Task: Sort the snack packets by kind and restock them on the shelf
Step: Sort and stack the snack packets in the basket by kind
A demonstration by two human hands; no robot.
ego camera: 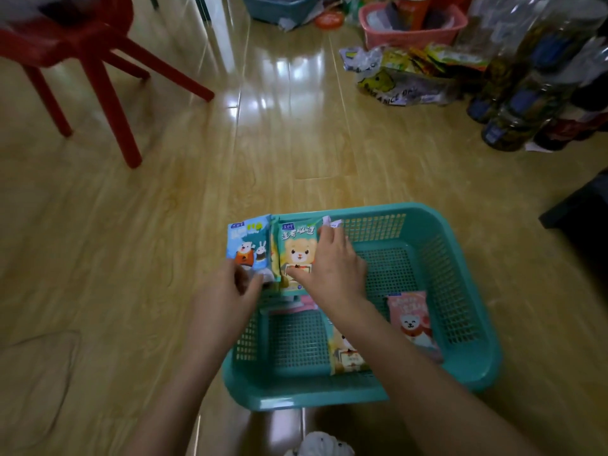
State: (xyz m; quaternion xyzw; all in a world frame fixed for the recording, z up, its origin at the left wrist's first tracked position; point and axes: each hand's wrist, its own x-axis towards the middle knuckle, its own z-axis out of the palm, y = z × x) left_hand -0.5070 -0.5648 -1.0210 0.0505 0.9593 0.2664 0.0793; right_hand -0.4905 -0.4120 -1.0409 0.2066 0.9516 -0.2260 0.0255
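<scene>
Over the far left corner of the teal basket [378, 209] both hands are busy. The left hand [230, 291] pinches the lower edge of a blue packet [247, 248]. Just beside it the right hand [332, 268] grips a green bear packet [296, 255], with the thumb on its front. Other thin packets seem to stand between these two. I think the bundle may slide apart, because each hand holds only one edge of smooth foil, and then the kinds would mix. Near the right forearm a pink packet [411, 320] and a yellow packet [345, 353] lie on the basket bottom, not yet sorted.
</scene>
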